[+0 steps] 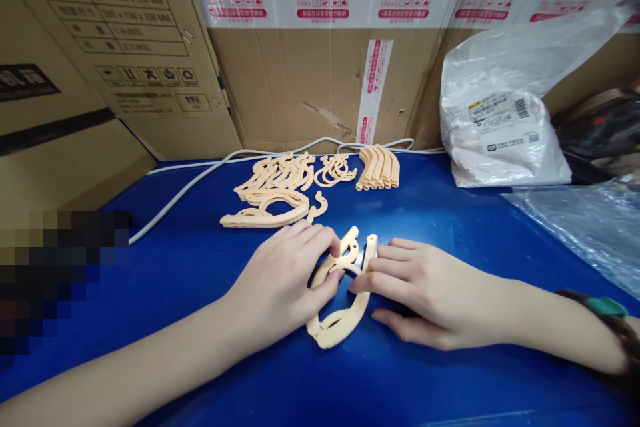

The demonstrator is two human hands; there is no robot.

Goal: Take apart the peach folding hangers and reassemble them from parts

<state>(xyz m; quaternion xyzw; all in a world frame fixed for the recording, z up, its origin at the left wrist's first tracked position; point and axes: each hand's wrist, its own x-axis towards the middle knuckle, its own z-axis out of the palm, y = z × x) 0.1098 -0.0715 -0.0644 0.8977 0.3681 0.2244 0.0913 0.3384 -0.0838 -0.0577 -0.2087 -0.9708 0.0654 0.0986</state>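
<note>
In front of me on the blue tabletop lies a cream plastic folding hanger (354, 313), its two curved arms joined at the near end. My left hand (287, 267) has thumb and forefinger closed on its left arm, close to a hook-shaped part. Across the right arm reach the fingers of my right hand (425, 287), stretched out and touching it, with the thumb held apart. Just beyond my left hand rest folded hanger pieces (273, 215) and a loose hook (319, 204). Part of the hanger is hidden under my fingers.
Further back lie a heap of curved arms (280, 172), several hooks (334, 170) and a neat row of arms (379, 168). A white cable (190, 183) runs behind them. Cardboard boxes (300, 80) wall off the back and left. A plastic bag (500, 127) stands at right.
</note>
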